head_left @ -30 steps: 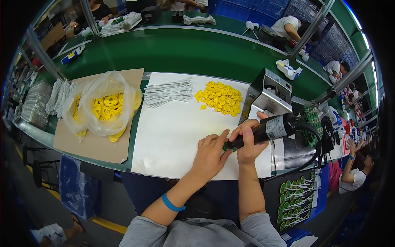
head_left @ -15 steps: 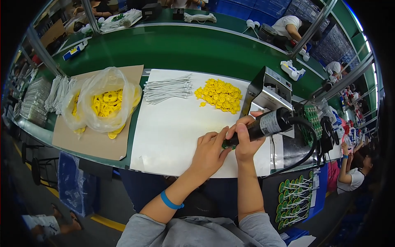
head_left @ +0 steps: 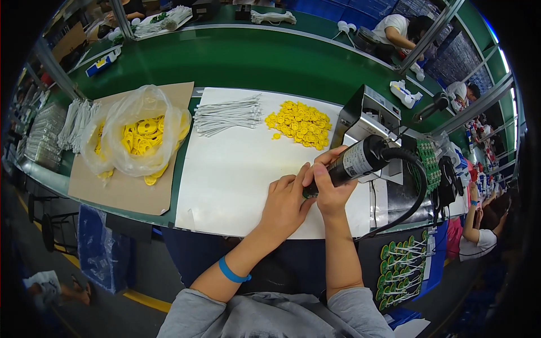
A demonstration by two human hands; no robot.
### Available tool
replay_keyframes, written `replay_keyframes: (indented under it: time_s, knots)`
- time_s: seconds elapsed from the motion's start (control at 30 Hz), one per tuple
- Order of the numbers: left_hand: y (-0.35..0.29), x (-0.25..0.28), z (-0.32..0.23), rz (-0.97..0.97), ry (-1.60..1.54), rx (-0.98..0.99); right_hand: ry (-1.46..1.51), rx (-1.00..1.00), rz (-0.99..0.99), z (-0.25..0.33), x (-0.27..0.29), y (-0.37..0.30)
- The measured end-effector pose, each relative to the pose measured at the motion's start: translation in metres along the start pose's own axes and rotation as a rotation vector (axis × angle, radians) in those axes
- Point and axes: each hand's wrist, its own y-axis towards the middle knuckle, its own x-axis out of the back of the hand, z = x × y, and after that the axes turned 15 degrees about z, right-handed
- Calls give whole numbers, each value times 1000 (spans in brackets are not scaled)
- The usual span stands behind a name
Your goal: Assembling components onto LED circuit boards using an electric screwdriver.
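Observation:
My right hand (head_left: 332, 188) is wrapped round a black electric screwdriver (head_left: 356, 162) with a pale label and a thick black cable. The tool tilts, its lower end down toward the left. My left hand (head_left: 283, 204) lies beside it, with fingertips pinched at the tool's tip around a small green part (head_left: 309, 195), mostly hidden by the fingers. Both hands are over a white work sheet (head_left: 225, 186). Beyond them lie a heap of small yellow round plastic pieces (head_left: 301, 125) and a bundle of white wires (head_left: 227, 115).
At left, a clear bag of yellow parts (head_left: 143, 138) sits on cardboard (head_left: 135, 197). A metal-and-black machine (head_left: 369, 115) stands at right, near stacked green circuit boards (head_left: 428, 166). Wired green-yellow discs (head_left: 401, 270) lie at lower right. A green conveyor (head_left: 236, 62) runs across the back.
The screwdriver's rear end has shifted slightly up and left, tilting it more steeply. My hands stay together at its tip, and less of the green part shows. The whole view has moved slightly.

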Motion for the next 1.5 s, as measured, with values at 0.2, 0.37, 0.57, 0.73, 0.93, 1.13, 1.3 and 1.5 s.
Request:
replay_keyframes:
  time_s: [0.2,0.37,0.57,0.73,0.93,1.13,1.3,1.5]
  knots:
    - [-4,6,-5,-27,14,-15,-30,-12,-56,9,-10,0]
    - [-10,15,-18,10,-55,-13,-55,8,-153,13,3,-1]
    - [-26,32,-33,-25,27,-91,-422,219,-257,48,5,-7]
    - [-42,37,-41,-12,174,-73,-688,155,-263,88,-9,-19]
    - [-58,49,-45,12,7,-158,-921,509,-627,106,-36,-14]
    - [-83,80,-57,-37,-125,-154,-769,-172,75,91,-81,19]
    - [-105,111,-41,-7,-245,-24,-904,-368,454,34,-92,60]
    - [-110,117,-43,34,-220,-225,-915,-495,361,-3,-97,98]
